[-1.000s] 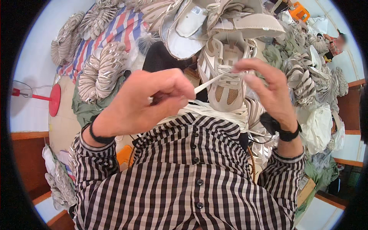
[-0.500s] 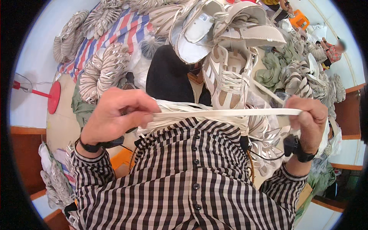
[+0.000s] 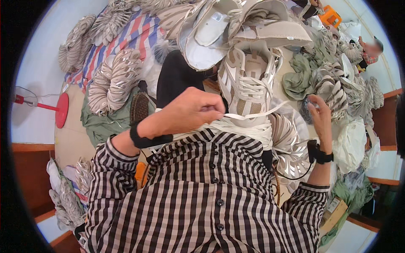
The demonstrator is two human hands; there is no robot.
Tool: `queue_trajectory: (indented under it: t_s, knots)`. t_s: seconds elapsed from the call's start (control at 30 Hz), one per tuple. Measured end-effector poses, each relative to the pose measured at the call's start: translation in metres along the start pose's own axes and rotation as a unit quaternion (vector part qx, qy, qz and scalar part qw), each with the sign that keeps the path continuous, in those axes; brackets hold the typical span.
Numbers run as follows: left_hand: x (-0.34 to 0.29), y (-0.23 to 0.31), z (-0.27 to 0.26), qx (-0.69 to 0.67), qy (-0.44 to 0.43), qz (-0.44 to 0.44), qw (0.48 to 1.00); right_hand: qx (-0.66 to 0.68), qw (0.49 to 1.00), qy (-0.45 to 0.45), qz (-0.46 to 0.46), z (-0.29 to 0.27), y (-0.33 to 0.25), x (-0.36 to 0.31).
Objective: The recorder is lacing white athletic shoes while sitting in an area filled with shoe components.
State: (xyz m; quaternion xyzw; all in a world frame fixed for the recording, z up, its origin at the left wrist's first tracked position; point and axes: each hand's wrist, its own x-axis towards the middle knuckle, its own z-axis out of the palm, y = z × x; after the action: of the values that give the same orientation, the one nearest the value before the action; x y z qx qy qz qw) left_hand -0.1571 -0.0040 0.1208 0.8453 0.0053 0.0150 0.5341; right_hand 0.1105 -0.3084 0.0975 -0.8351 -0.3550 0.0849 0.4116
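My left hand (image 3: 192, 110) is closed in a pinch on one end of a flat white shoelace (image 3: 257, 114), which curves away to the right in the air. The lace passes just in front of a beige and white sneaker (image 3: 255, 65), laced in its lower eyelets, toe toward me. My right hand (image 3: 319, 113) is raised right of the shoe, apart from the lace's loose end, fingers parted and holding nothing that I can see. Across my lap lies a bundle of white shoelaces (image 3: 249, 130).
Unfinished shoe uppers (image 3: 270, 34) are piled beyond the sneaker. Rolled bundles of shoe parts (image 3: 114, 82) lie at left on green cloth and a striped sheet (image 3: 137, 36). A red round-based stand (image 3: 62, 110) is far left. Another person (image 3: 371, 52) sits at far right near an orange stool (image 3: 330, 17).
The lace was stretched taut between both hands. Now its right end is free from my right hand, which has moved slightly left and up. My left hand has moved right with the lace.
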Motion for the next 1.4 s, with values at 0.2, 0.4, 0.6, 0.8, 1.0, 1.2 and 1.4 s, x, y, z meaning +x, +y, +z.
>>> queue_trajectory:
  t_s: [0.2, 0.4, 0.6, 0.8, 1.0, 1.2, 1.4]
  knots:
    - [0.031, 0.008, 0.020, 0.049, 0.033, 0.079, 0.995, 0.182, 0.970, -0.158, 0.017, 0.056, -0.110, 0.001]
    - [0.046, 0.019, 0.020, 0.080, 0.024, 0.115, 0.990, 0.221, 0.941, -0.254, 0.014, 0.090, -0.124, -0.001]
    - [0.055, 0.005, 0.019, 0.147, 0.052, 0.179, 0.972, 0.195, 0.940, -0.279, 0.007, 0.090, -0.124, 0.006]
    - [0.071, 0.013, 0.006, 0.163, 0.040, 0.133, 0.977, 0.197, 0.952, -0.236, 0.000, 0.088, -0.115, 0.013]
    - [0.129, -0.018, -0.005, 0.213, 0.179, 0.123, 0.952, -0.023, 0.977, -0.028, -0.211, 0.101, -0.115, 0.024]
    - [0.160, -0.040, -0.007, 0.257, 0.138, 0.079, 0.953, -0.178, 0.915, 0.052, -0.358, 0.111, -0.118, 0.052]
    - [0.179, -0.031, -0.025, 0.180, -0.004, 0.029, 0.983, -0.253, 0.893, 0.052, -0.368, 0.108, -0.104, 0.063]
